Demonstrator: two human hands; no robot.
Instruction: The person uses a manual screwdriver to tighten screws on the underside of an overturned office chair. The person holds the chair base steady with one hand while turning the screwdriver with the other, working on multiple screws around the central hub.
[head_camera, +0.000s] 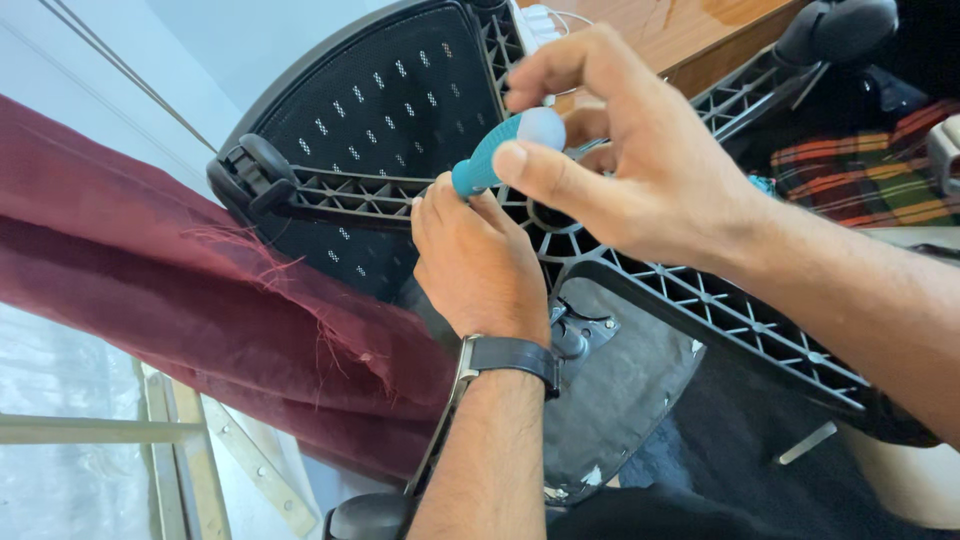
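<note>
right hand (620, 170) gripping teal screwdriver (500, 155), handle up-right, shaft slanting down-left; left hand (480, 265) steadying it

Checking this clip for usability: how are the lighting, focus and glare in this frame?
Head view: bright, even daylight; both hands, left hand and right hand, and the teal screwdriver handle are sharp; the window at lower left is washed out; the black chair base keeps its rib detail; a soft sheen shows on the wooden desk.

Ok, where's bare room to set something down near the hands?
Bare wooden desk beyond the chair base, top right. Crowded at the hub: left hand and right hand share the screwdriver. Red curtain fills the left.
</note>
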